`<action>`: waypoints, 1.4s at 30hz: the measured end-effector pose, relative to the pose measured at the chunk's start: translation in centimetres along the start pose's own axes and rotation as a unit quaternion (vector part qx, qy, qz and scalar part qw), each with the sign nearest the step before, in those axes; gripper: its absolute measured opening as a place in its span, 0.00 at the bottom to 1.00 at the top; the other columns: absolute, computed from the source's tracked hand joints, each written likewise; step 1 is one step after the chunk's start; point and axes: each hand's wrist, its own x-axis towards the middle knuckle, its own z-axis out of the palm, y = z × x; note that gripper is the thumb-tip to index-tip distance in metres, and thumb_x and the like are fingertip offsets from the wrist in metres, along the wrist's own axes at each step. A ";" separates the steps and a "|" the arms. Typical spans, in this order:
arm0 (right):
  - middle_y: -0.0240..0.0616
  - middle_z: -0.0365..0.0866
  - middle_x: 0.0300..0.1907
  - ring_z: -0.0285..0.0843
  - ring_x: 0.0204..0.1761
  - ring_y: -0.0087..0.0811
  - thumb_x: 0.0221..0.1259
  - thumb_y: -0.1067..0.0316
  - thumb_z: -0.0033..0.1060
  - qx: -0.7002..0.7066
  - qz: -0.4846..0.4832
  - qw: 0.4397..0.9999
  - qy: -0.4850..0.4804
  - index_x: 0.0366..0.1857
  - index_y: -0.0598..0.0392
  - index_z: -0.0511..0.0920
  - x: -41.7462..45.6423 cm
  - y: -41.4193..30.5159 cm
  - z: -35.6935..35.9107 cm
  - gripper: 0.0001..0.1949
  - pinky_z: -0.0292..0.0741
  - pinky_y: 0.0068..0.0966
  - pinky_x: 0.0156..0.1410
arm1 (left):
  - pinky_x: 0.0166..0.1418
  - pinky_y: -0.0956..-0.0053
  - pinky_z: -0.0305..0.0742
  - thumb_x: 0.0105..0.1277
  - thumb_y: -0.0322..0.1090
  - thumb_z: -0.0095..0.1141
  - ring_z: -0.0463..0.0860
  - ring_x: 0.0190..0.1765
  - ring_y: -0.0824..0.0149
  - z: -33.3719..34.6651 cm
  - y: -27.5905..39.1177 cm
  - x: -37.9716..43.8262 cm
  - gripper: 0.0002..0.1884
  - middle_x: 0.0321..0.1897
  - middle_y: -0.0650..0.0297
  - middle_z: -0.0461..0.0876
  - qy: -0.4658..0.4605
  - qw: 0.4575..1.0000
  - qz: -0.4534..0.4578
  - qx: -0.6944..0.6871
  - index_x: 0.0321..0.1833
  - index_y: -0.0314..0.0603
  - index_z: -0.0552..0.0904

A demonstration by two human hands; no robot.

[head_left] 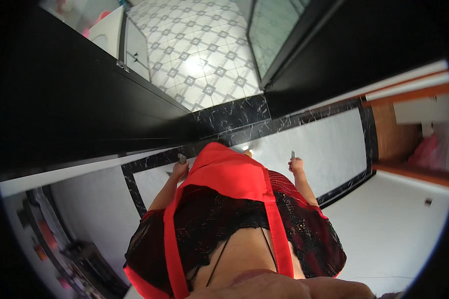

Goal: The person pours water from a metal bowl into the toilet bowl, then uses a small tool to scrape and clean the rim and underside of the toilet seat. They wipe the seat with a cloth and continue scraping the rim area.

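My left hand (180,171) is at the left of my red apron (228,168), closed around a small greyish object (182,159) whose kind I cannot tell. On the other side, my right hand (296,165) is closed on a small thin flat object (293,154) that points forward; it may be a blade or a tool, too small to tell. Both arms hang down beside the body. The tip of a foot (248,153) shows past the apron, over the pale floor.
A black marble threshold (232,115) lies before me between dark door frames. Beyond it is a patterned tile floor (209,74), with a white cabinet (137,50) at left and a glass panel (273,33) at right. An orange-brown wooden doorway (387,127) stands at far right.
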 end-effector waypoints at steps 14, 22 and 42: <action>0.41 0.81 0.22 0.76 0.19 0.30 0.64 0.68 0.52 -0.268 -0.087 0.944 -0.173 0.34 0.62 0.77 15.0 -32.3 17.7 0.08 0.72 0.30 0.24 | 0.49 0.62 0.77 0.59 0.51 0.60 0.85 0.47 0.57 1.2 16.3 17.1 0.25 0.43 0.52 0.85 0.070 0.971 -0.129 -0.188 0.51 0.37 0.82; 0.44 0.79 0.20 0.74 0.17 0.30 0.63 0.72 0.45 -0.325 -0.095 0.934 -0.114 0.33 0.64 0.76 22.6 -48.0 23.9 0.08 0.68 0.31 0.21 | 0.50 0.59 0.77 0.57 0.52 0.59 0.85 0.45 0.50 -8.5 27.4 26.5 0.24 0.39 0.47 0.85 0.182 0.951 -0.099 -0.228 0.45 0.36 0.83; 0.47 0.80 0.20 0.73 0.13 0.32 0.66 0.66 0.47 -0.429 -0.280 0.798 -0.317 0.33 0.63 0.74 46.3 -92.9 67.3 0.10 0.69 0.30 0.15 | 0.50 0.58 0.75 0.56 0.52 0.55 0.84 0.44 0.47 -17.5 39.1 45.1 0.27 0.38 0.42 0.84 0.242 0.837 -0.351 -0.342 0.40 0.28 0.83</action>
